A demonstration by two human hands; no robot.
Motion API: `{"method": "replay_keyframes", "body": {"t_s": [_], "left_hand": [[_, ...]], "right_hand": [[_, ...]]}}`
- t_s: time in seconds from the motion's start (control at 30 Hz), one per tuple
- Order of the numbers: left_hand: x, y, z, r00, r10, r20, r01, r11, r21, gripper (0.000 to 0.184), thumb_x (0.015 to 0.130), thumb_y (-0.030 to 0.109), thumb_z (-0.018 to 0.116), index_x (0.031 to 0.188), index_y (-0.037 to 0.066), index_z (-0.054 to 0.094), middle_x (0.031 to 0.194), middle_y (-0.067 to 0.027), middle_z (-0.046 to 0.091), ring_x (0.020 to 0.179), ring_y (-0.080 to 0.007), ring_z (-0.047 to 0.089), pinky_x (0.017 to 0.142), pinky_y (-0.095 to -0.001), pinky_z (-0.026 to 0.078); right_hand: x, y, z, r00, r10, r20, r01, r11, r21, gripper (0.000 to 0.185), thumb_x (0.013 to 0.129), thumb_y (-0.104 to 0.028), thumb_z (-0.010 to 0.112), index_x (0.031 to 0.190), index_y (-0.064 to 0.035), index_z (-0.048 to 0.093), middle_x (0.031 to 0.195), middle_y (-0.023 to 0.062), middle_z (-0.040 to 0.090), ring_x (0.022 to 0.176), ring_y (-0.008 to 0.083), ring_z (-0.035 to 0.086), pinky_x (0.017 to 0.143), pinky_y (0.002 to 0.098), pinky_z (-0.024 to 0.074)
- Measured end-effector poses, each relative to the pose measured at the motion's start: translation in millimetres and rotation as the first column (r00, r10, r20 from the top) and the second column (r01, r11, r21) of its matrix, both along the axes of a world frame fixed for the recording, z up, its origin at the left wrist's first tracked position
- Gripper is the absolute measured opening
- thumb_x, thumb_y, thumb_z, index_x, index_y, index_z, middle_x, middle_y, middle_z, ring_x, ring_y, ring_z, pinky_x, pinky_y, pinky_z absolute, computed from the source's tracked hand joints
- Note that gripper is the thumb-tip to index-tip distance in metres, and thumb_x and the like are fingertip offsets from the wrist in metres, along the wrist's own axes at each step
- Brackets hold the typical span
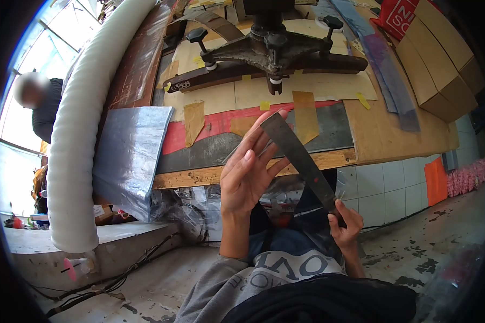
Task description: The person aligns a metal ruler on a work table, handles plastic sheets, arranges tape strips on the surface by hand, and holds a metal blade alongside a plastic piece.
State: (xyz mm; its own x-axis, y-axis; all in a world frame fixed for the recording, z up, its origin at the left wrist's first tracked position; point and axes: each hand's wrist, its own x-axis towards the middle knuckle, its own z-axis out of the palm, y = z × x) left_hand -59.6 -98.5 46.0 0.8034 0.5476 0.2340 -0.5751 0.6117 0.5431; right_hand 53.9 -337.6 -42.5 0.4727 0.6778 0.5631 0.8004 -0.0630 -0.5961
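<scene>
A long, flat dark metal strip (302, 161) is tilted in front of my body, just off the table's front edge. My right hand (346, 223) pinches its lower end between thumb and fingers. At the upper end, my left hand (250, 169) is raised with its fingers apart and the palm showing, its fingertips beside or behind the strip; whether they touch it I cannot tell. Beyond both hands is the worktable (242, 173) with a wooden front edge, a dark sheet, a red strip and pieces of brown tape. A black metal clamp frame (272, 51) stands on it.
A thick white foam roll (81, 129) runs along the left, beside folded clear plastic (129, 156). Cardboard boxes (436, 64) and blue plastic film (385, 70) are at the right. Another person (46, 102) is at the far left. Cables (118, 274) lie low at the left.
</scene>
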Motion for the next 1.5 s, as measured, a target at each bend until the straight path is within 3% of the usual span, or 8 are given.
{"method": "replay_keyframes", "body": {"t_s": [0.07, 0.17, 0.27, 0.37, 1.07, 1.17, 1.47, 1.5], "left_hand": [[-1.8, 0.1, 1.3, 0.999, -0.011, -0.036, 0.012, 1.000, 0.027, 0.072, 0.095, 0.024, 0.050, 0.149, -0.004, 0.011, 0.155, -0.0212, 0.018, 0.140, -0.0303, 0.030, 0.106, -0.0462, 0.038], [-2.4, 0.6, 0.1, 0.999, -0.004, -0.045, 0.006, 0.999, 0.047, 0.074, 0.094, 0.027, 0.051, 0.149, -0.004, 0.012, 0.154, -0.0216, 0.019, 0.140, -0.0302, 0.030, 0.106, -0.0460, 0.039], [-2.9, 0.7, -5.7, 0.999, 0.000, 0.053, 0.002, 0.999, -0.042, 0.071, 0.096, 0.017, 0.045, 0.148, -0.007, 0.004, 0.154, -0.0282, 0.009, 0.139, -0.0378, 0.029, 0.104, -0.0588, 0.038], [-4.1, 0.4, -5.0, 0.999, 0.010, 0.035, -0.009, 1.000, -0.027, 0.072, 0.095, 0.018, 0.047, 0.148, -0.007, 0.005, 0.154, -0.0282, 0.009, 0.139, -0.0380, 0.028, 0.104, -0.0598, 0.037], [-11.3, 0.0, -0.9, 1.000, 0.014, 0.006, -0.014, 1.000, 0.008, 0.078, 0.093, 0.023, 0.051, 0.148, -0.006, 0.004, 0.153, -0.0289, 0.008, 0.140, -0.0395, 0.025, 0.104, -0.0607, 0.036], [-12.8, -0.4, 3.9, 0.997, 0.022, -0.067, -0.016, 0.996, 0.089, 0.080, 0.093, 0.034, 0.053, 0.148, -0.007, 0.012, 0.153, -0.0272, 0.016, 0.141, -0.0353, 0.027, 0.106, -0.0496, 0.037], [-14.0, 0.7, 1.3, 0.999, -0.001, -0.043, 0.004, 0.999, 0.049, 0.085, 0.091, 0.036, 0.055, 0.148, -0.008, 0.008, 0.153, -0.0272, 0.014, 0.142, -0.0363, 0.024, 0.107, -0.0505, 0.035], [-13.9, 1.2, 0.2, 1.000, -0.007, -0.025, 0.008, 0.999, 0.031, 0.086, 0.091, 0.034, 0.056, 0.148, -0.007, 0.006, 0.154, -0.0277, 0.011, 0.142, -0.0373, 0.022, 0.107, -0.0542, 0.034]], "right_hand": [[0.4, 0.1, 0.1, 1.000, 0.004, -0.001, -0.004, 1.000, 0.000, 0.040, 0.084, -0.019, 0.070, 0.119, -0.0028, 0.064, 0.067, 0.0077, 0.063, 0.049, 0.0221, 0.049, 0.050, 0.0319, 0.0380], [0.7, 0.2, 0.2, 1.000, 0.010, -0.003, -0.010, 1.000, 0.000, 0.040, 0.084, -0.019, 0.070, 0.120, -0.0028, 0.063, 0.065, 0.0070, 0.062, 0.049, 0.0218, 0.049, 0.050, 0.0318, 0.0377], [0.6, 0.7, -0.5, 1.000, 0.011, -0.001, -0.011, 1.000, 0.010, 0.041, 0.084, -0.019, 0.070, 0.120, -0.0027, 0.063, 0.064, 0.0066, 0.062, 0.049, 0.0214, 0.048, 0.050, 0.0319, 0.0375], [0.7, -0.3, -1.0, 1.000, 0.008, 0.004, -0.008, 1.000, 0.000, 0.041, 0.083, -0.019, 0.070, 0.120, -0.0027, 0.063, 0.063, 0.0066, 0.061, 0.049, 0.0212, 0.048, 0.050, 0.0320, 0.0375], [-2.8, -0.7, -0.4, 0.999, 0.025, -0.030, -0.026, 0.999, -0.031, 0.041, 0.082, -0.017, 0.071, 0.119, -0.0030, 0.063, 0.066, 0.0067, 0.063, 0.050, 0.0214, 0.050, 0.051, 0.0322, 0.0377], [-3.3, -0.4, 0.7, 1.000, 0.023, -0.018, -0.024, 0.999, -0.035, 0.041, 0.082, -0.017, 0.071, 0.120, -0.0031, 0.063, 0.066, 0.0065, 0.063, 0.050, 0.0215, 0.050, 0.050, 0.0325, 0.0375], [-3.2, -0.2, -1.2, 1.000, 0.024, -0.006, -0.024, 0.999, -0.038, 0.042, 0.082, -0.016, 0.071, 0.121, -0.0035, 0.062, 0.066, 0.0068, 0.064, 0.050, 0.0218, 0.049, 0.051, 0.0326, 0.0370], [-3.1, -0.2, -1.2, 1.000, 0.023, -0.002, -0.024, 0.999, -0.041, 0.042, 0.082, -0.016, 0.071, 0.121, -0.0036, 0.062, 0.066, 0.0067, 0.064, 0.050, 0.0217, 0.049, 0.051, 0.0326, 0.0369]]}}
